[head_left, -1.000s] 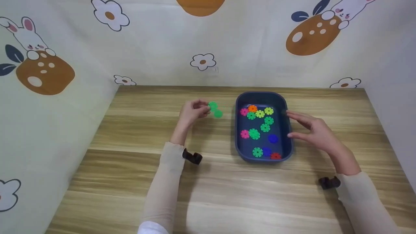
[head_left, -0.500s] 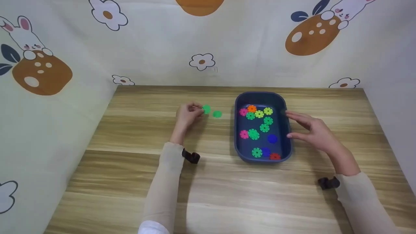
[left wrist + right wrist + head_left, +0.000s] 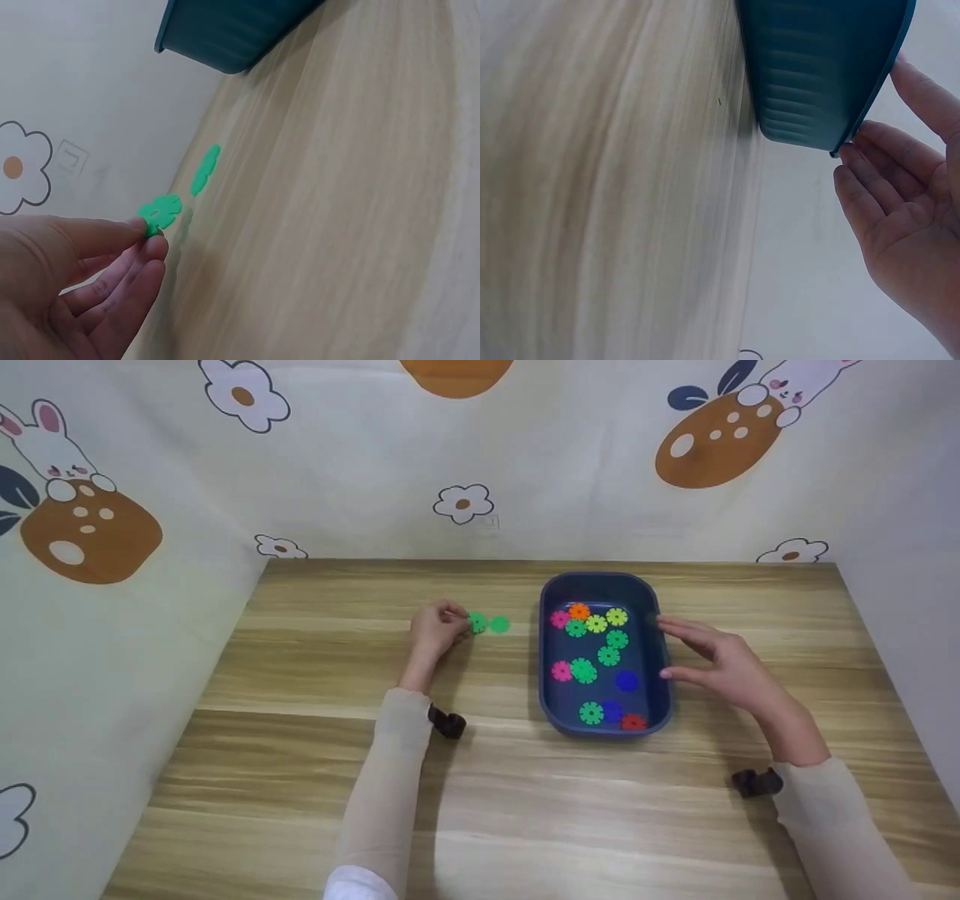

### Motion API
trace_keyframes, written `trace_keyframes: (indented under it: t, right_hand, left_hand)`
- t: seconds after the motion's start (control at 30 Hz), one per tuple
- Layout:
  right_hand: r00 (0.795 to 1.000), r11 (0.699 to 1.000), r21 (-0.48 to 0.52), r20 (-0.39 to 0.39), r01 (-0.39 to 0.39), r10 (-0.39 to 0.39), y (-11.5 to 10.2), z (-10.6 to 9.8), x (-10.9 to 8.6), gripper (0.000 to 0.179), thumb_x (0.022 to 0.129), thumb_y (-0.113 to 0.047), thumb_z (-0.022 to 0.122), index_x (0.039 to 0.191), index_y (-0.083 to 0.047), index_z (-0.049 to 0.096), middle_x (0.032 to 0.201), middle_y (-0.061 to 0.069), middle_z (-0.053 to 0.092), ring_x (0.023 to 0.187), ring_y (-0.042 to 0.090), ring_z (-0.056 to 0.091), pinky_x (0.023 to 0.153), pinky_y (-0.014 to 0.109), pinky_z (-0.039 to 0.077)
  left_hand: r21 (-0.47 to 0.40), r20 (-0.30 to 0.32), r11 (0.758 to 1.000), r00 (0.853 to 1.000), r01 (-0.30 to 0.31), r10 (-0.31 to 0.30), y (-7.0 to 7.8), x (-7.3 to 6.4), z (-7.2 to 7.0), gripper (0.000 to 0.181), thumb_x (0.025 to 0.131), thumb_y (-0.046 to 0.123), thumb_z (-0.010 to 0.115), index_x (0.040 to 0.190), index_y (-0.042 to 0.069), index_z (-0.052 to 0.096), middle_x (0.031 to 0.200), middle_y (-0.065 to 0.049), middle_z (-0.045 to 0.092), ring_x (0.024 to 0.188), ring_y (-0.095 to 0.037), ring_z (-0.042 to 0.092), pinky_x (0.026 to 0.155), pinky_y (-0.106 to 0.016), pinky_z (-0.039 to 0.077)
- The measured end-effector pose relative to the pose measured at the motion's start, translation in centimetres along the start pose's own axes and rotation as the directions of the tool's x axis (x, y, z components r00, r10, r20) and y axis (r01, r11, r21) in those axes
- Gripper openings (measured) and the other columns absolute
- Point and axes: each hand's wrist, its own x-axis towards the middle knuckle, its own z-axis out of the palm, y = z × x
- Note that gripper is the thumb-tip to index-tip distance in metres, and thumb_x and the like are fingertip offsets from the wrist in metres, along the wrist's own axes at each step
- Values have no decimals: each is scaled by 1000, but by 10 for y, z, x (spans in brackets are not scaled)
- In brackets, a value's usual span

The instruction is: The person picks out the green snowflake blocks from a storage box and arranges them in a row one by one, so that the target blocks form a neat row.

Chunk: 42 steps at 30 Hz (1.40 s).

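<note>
My left hand (image 3: 435, 628) pinches a green snowflake disc (image 3: 477, 622) between thumb and fingertips, low over the wooden table. A second green snowflake disc (image 3: 499, 624) lies on the tabletop just to its right; in the left wrist view a small gap separates the held disc (image 3: 161, 214) from the lying disc (image 3: 205, 171). At the right side of a dark blue bin (image 3: 606, 729), my right hand (image 3: 724, 664) has its fingers fairly straight and spread. Its fingertips touch the rim of the bin (image 3: 802, 75) in the right wrist view.
Inside the bin lie several snowflake discs: a pink disc (image 3: 562, 671), an orange disc (image 3: 579, 611), a yellow disc (image 3: 616, 616), a blue disc (image 3: 627, 681), a red disc (image 3: 634, 722) and green ones. A patterned wall covering (image 3: 360, 472) rises behind the wooden table (image 3: 300, 660).
My left hand has drawn the held disc leftward and lower, away from overlapping the other green disc in view. The right hand stays at the bin's rim.
</note>
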Motion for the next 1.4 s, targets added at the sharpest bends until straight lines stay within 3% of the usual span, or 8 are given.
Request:
trace_keyframes:
  t: [0.3,0.63,1.07,1.3,1.4]
  right_hand:
    - [1000,1000,-9,-14,22,-23,2,1,0,64,84,-17,80,141,-4,55,150,17,50,138,40,43,102,-1,30]
    - [1000,1000,-4,-5,-9,9,1,1,0,64,84,-22,80,142,-9,55,151,15,49,141,39,43,102,-2,29]
    - [1000,1000,-7,3,-21,21,1,0,-1,65,85,-23,79,143,-10,54,153,14,48,142,39,42,101,-2,29]
    - [1000,1000,10,-1,-1,1,2,1,-1,64,85,-20,79,142,-7,54,152,15,48,141,40,41,102,-1,30]
    - [1000,1000,4,1,-11,11,2,0,-1,64,85,-22,79,143,-9,54,153,14,47,142,39,41,102,-2,29]
  left_hand:
    - [143,11,989,999,49,-51,4,-2,2,13,91,12,70,103,7,73,99,-9,73,77,-11,63,62,-17,49]
    - [226,32,974,999,-4,-4,14,-10,-5,19,94,15,67,111,8,71,110,-9,75,95,-19,72,79,-28,57]
    - [86,98,990,990,-107,99,37,-29,-5,24,94,15,69,114,3,71,111,-12,74,102,-24,72,88,-32,58]
    - [-4,154,989,978,-145,143,52,-40,1,23,93,12,70,113,2,71,109,-14,75,95,-24,72,77,-25,58]
    - [-26,191,981,963,-190,192,57,-44,4,23,92,10,71,112,1,71,108,-15,75,93,-25,72,75,-24,58]
